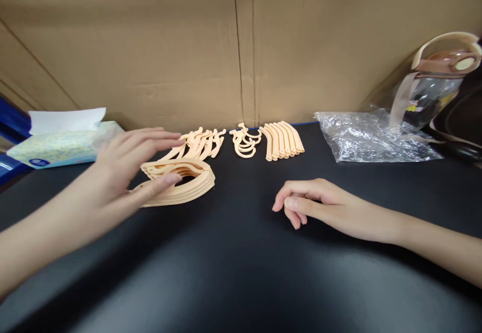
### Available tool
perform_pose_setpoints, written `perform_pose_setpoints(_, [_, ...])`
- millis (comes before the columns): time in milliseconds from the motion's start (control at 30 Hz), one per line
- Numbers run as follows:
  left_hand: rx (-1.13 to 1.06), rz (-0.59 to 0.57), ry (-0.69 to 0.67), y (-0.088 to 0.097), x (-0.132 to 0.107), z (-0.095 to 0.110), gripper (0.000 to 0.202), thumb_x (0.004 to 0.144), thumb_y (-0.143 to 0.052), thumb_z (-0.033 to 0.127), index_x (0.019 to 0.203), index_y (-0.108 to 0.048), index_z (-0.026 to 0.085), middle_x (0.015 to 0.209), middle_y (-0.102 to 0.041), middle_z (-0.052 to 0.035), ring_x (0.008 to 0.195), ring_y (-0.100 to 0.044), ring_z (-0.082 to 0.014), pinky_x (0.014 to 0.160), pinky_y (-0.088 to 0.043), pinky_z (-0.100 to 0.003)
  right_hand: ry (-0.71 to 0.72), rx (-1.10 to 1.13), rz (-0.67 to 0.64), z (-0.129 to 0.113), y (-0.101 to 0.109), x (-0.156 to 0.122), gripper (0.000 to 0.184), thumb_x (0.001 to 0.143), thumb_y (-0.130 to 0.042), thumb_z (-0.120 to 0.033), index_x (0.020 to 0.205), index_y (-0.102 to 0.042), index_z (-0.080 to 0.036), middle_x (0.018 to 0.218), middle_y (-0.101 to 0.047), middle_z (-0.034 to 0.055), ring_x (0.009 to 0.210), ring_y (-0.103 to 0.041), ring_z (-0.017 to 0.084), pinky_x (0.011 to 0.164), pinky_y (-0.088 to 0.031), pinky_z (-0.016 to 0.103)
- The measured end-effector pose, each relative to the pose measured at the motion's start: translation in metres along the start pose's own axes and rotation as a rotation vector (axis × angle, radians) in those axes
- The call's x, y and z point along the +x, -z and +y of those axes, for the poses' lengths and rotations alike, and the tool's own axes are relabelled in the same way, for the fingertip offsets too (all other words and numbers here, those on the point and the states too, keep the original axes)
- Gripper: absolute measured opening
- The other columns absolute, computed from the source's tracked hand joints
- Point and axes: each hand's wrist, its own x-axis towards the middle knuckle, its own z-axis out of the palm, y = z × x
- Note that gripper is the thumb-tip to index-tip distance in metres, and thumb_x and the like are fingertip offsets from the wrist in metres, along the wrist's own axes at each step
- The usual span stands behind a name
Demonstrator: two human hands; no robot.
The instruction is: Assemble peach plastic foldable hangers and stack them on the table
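My left hand [124, 170] is open, thumb and fingers spread. It hovers over a stack of beige curved plastic pieces [198, 185] that look like clothes-hanger parts, and hides the left side of that stack. Low over the black table lies my right hand [307, 205], its fingers loosely curled and the thumb against them, with nothing visible in them. Behind the stack are several loose beige curved arms [201, 142]. Small beige hooks [245, 142] lie in a pile beside them. To the right, a neat row of beige bent arms [283, 141] lies side by side.
A tissue pack [62, 144] lies at the back left. A crumpled clear plastic bag [371, 137] sits at the back right, in front of a handled water bottle [439, 92]. A cardboard wall [169, 46] borders the back of the black table [241, 272].
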Motion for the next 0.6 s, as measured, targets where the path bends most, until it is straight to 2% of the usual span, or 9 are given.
perform_pose_setpoints(100, [-0.084,0.016,-0.132,-0.010,-0.008,0.030,0.038,0.099,-0.046,0.041,0.136,-0.047,0.033,0.144,-0.051,0.0000,0.136,-0.043,-0.0235,0.115,-0.032,-0.035,-0.009,-0.014,0.002,0.000,0.000,0.000,0.038,0.101,-0.048,-0.052,0.097,-0.065,-0.019,0.073,-0.060,-0.0009,0.070,-0.054,0.013,0.067,-0.040,0.027])
perform_pose_setpoints(167, [-0.132,-0.005,-0.191,-0.016,-0.014,0.046,0.041,0.098,-0.049,0.040,0.139,-0.046,0.038,0.145,-0.051,0.0039,0.135,-0.046,-0.0212,0.112,-0.038,-0.030,-0.008,-0.018,0.004,0.000,0.001,0.000,0.038,0.101,-0.048,-0.052,0.097,-0.065,-0.019,0.073,-0.061,-0.0009,0.070,-0.053,0.013,0.067,-0.040,0.027])
perform_pose_setpoints(233, [-0.142,-0.059,-0.265,-0.021,-0.019,0.055,0.044,0.097,-0.051,0.039,0.141,-0.047,0.039,0.147,-0.052,0.0047,0.134,-0.050,-0.0211,0.110,-0.044,-0.031,-0.008,-0.016,0.006,0.000,0.001,0.000,0.037,0.101,-0.048,-0.052,0.097,-0.065,-0.019,0.073,-0.060,-0.0013,0.070,-0.053,0.013,0.067,-0.040,0.027])
perform_pose_setpoints(367, [-0.134,-0.127,-0.307,-0.029,-0.023,0.057,0.045,0.097,-0.053,0.037,0.142,-0.050,0.037,0.148,-0.054,0.0030,0.134,-0.053,-0.0250,0.110,-0.049,-0.038,-0.008,-0.010,0.006,0.001,0.000,0.001,0.035,0.101,-0.048,-0.050,0.097,-0.065,-0.019,0.073,-0.060,-0.0021,0.070,-0.053,0.012,0.068,-0.039,0.027])
perform_pose_setpoints(600, [-0.153,-0.153,-0.361,-0.048,-0.023,0.050,0.041,0.102,-0.043,0.034,0.142,-0.051,0.032,0.151,-0.052,-0.0002,0.133,-0.055,-0.0220,0.109,-0.050,-0.036,-0.023,-0.016,0.005,-0.001,-0.001,0.002,0.035,0.101,-0.048,-0.050,0.097,-0.065,-0.019,0.073,-0.059,-0.0026,0.070,-0.052,0.012,0.067,-0.039,0.027])
